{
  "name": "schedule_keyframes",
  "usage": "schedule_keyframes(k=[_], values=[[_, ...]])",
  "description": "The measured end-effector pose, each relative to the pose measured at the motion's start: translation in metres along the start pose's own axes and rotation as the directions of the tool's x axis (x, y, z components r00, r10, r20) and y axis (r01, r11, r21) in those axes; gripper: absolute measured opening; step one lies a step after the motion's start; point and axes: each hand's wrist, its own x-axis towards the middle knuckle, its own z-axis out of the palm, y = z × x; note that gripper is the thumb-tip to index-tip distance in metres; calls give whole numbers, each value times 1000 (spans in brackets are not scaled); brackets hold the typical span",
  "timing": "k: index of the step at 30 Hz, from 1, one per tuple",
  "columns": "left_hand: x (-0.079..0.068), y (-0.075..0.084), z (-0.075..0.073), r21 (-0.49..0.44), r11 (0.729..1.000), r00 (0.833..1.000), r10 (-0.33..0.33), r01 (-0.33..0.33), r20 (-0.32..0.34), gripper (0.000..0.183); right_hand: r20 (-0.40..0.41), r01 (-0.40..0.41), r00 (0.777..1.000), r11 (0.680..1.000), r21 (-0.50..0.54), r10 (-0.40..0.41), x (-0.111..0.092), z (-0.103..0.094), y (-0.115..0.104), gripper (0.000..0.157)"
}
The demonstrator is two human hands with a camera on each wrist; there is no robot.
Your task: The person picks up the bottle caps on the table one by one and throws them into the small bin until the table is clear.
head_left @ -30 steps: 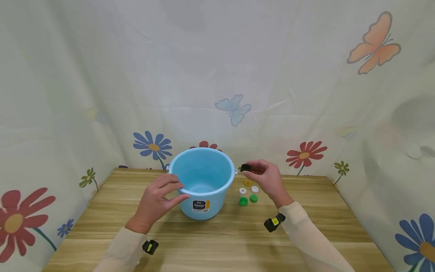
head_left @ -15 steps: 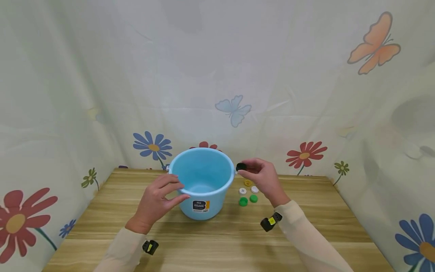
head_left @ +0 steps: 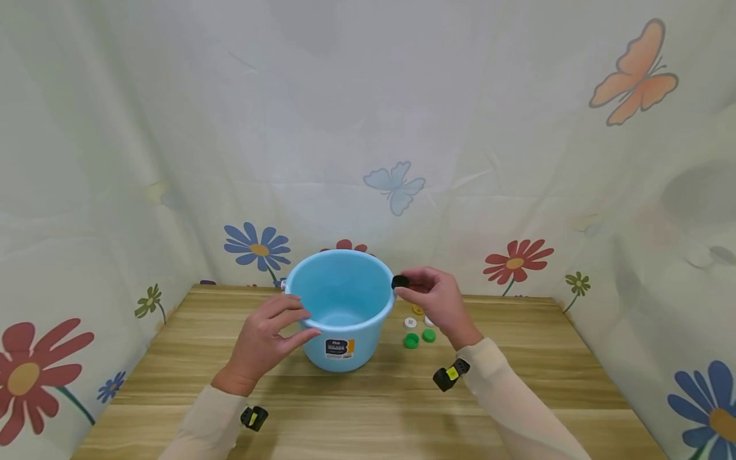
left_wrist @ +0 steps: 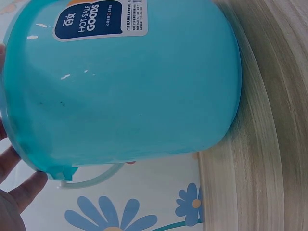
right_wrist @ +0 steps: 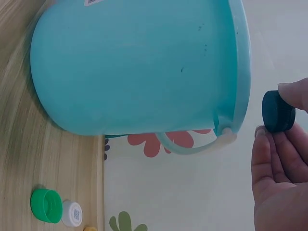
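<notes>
Bright, even light; soft shadows, edge distortion.

1. The blue bucket (head_left: 340, 306) stands mid-desk (head_left: 368, 396), its open mouth unblocked from above.
2. The left hand (head_left: 266, 338) touches the bucket's near-left rim, closing that side.
3. The right hand (head_left: 434, 300) holds a black cap (head_left: 400, 281) just beside the right rim.
4. Loose caps (head_left: 418, 331) lie right of the bucket, under the right hand.
5. A curtain (head_left: 368, 128) walls the desk behind and at both sides.
</notes>
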Motion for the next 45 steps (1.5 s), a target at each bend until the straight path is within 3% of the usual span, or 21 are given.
schedule_keyframes(k=[45], values=[[2, 4, -3, 5, 1000, 1000, -3, 3, 1, 40, 15, 25, 1000, 998, 61, -26, 8, 31, -6, 34]])
